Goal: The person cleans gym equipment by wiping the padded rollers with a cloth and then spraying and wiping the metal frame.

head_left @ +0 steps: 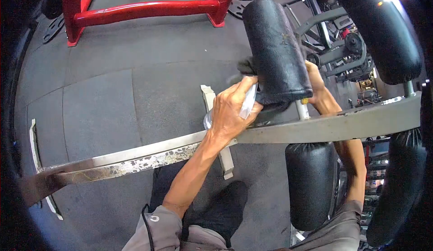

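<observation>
A black roller pad (pixel 277 50) with a worn cover sticks out from a grey metal beam (pixel 333 127). My left hand (pixel 232 104) is closed at the pad's near left end, fingers wrapped around a whitish, translucent item (pixel 249 101) whose kind I cannot make out. Beside the pad's left edge, a dark, blurred patch (pixel 246 66) looks like cloth. My right hand (pixel 316 82) curls around the pad's right side from beyond the beam, most of its fingers hidden behind the pad. Between pad and beam shows a short metal post (pixel 302 110).
More black pads (pixel 311 185) hang from the beam's near side, and another large pad (pixel 379 30) rises at upper right. The beam's left part has chipped paint. A red frame (pixel 149 12) stands at the back on dark rubber flooring (pixel 99 102). Gym machines crowd the right.
</observation>
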